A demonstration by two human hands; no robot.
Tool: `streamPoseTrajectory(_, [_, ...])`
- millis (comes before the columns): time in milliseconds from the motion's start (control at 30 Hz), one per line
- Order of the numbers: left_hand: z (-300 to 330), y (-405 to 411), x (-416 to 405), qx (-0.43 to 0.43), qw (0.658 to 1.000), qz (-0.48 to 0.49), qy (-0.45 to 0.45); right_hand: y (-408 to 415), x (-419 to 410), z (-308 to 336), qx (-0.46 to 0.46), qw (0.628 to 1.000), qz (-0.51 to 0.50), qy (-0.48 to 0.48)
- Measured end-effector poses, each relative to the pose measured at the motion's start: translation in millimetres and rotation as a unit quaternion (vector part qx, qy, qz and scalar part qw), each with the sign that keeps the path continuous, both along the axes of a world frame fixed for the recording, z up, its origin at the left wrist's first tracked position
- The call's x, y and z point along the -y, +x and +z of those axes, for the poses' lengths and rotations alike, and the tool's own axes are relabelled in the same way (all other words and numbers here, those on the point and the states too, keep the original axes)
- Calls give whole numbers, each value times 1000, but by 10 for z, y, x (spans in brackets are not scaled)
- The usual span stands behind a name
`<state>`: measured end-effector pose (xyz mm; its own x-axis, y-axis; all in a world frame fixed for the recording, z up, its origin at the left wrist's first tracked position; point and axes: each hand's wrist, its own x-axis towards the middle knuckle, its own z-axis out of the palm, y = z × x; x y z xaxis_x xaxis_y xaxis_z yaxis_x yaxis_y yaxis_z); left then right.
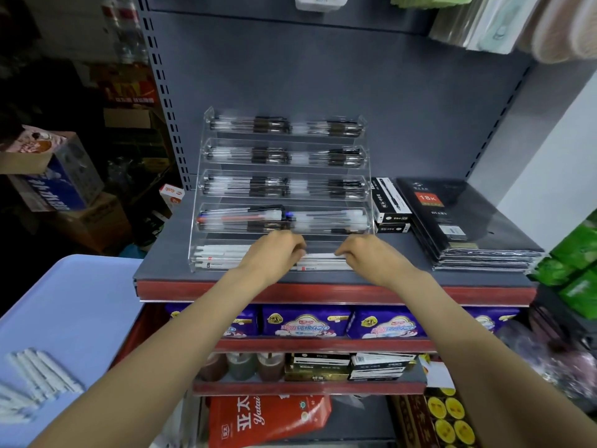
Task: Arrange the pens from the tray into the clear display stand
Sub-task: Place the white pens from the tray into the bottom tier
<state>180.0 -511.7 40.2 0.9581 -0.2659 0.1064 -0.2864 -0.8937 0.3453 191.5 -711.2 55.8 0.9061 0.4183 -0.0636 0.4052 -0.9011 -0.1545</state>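
Both hands reach into the bottom tier of a clear stand (284, 176) on a grey shelf (403, 276). The left hand (274, 253) and right hand (368, 257) each pinch white pens (318, 261) lying there. More pens (38, 373) sit on the blue tray (80, 302), lower left.

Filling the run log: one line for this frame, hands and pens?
left hand grips white pens | right hand grips same pens | bottom tier, clear display stand | more pens on blue tray
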Motion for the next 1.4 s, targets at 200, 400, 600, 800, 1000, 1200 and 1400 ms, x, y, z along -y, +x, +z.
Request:
streamPoseTrajectory(200, [42,-69,5,-18,999,-46,-10,-66,-11,21,-10,1000,-23,17])
streamPoseTrajectory(400, [143,-333,-396,39,990,3,-135,-313,-488,186,18,985,-17,168])
streamPoseTrajectory(600, [73,-855,-1583,72,971,121,-191,-645,-1758,185,-5,955,33,295])
streamPoseTrajectory(800, [-327,-1413,-3164,29,946,251,-203,-1017,-3338,-242,-104,942,85,308])
streamPoseTrajectory(1000, [-944,-1766,-4292,-68,951,263,-147,-1212,-4422,-1008,-192,952,15,236])
streamPoseTrajectory(1200, [-1550,-1822,-4648,-164,980,110,29,-1375,-4865,-1514,-246,967,-42,58])
streamPoseTrajectory(1400, [-1819,-1895,-4768,-212,971,67,87,-1334,-5029,-1637,-275,960,-55,9])
